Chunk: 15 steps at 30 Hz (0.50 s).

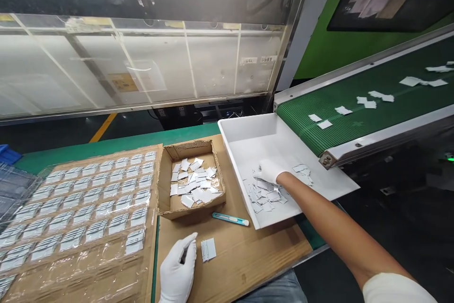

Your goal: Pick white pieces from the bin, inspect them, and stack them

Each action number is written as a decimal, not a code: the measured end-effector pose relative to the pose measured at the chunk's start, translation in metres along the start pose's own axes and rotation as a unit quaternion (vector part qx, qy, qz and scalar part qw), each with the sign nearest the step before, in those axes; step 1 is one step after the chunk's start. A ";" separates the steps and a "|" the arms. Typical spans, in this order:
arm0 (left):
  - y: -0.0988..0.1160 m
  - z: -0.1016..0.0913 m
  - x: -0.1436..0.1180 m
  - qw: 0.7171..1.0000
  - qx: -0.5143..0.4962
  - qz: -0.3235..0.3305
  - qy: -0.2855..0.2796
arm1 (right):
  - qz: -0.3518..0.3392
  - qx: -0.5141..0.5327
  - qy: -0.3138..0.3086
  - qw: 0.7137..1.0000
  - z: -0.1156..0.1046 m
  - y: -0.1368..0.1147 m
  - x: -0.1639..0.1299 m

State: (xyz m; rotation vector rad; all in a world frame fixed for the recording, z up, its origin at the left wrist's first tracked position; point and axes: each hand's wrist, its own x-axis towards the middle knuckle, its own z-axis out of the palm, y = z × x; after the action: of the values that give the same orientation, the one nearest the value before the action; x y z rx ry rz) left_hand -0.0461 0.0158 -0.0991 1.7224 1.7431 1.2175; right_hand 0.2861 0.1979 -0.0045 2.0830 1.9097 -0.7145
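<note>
The gloved right hand (269, 170) curls down onto the loose white plastic pieces (264, 194) in the white tray (248, 140), best gathering a few flat without scattering, while the left hand (177, 270) rests loosely closed on cardboard beside a small stack (208, 249).

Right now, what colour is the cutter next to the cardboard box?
Light blue with a white end. The cutter lies on the cardboard sheet; the head view shows it.

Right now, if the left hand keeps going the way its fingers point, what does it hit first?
Probably the small stack of white plastic pieces just beyond the left hand, whose fingertips point up and right across the cardboard sheet. Farther along lies the blue utility knife. Depth is uncertain.
</note>
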 end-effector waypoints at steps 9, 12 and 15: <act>0.001 0.001 0.001 1.000 -0.014 0.015 0.005 | 0.012 0.037 0.004 0.999 -0.011 -0.022 -0.012; 0.001 0.000 0.001 1.000 -0.020 0.020 0.002 | 0.010 0.051 0.015 0.999 -0.016 -0.024 -0.020; 0.000 -0.001 -0.001 0.999 -0.028 0.033 0.025 | -0.008 0.082 0.052 0.995 -0.024 -0.022 -0.037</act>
State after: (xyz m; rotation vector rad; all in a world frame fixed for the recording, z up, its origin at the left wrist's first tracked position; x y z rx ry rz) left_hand -0.0470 0.0146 -0.0983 1.7434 1.6773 1.3352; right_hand 0.2677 0.1803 0.0372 2.2454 1.9844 -0.8069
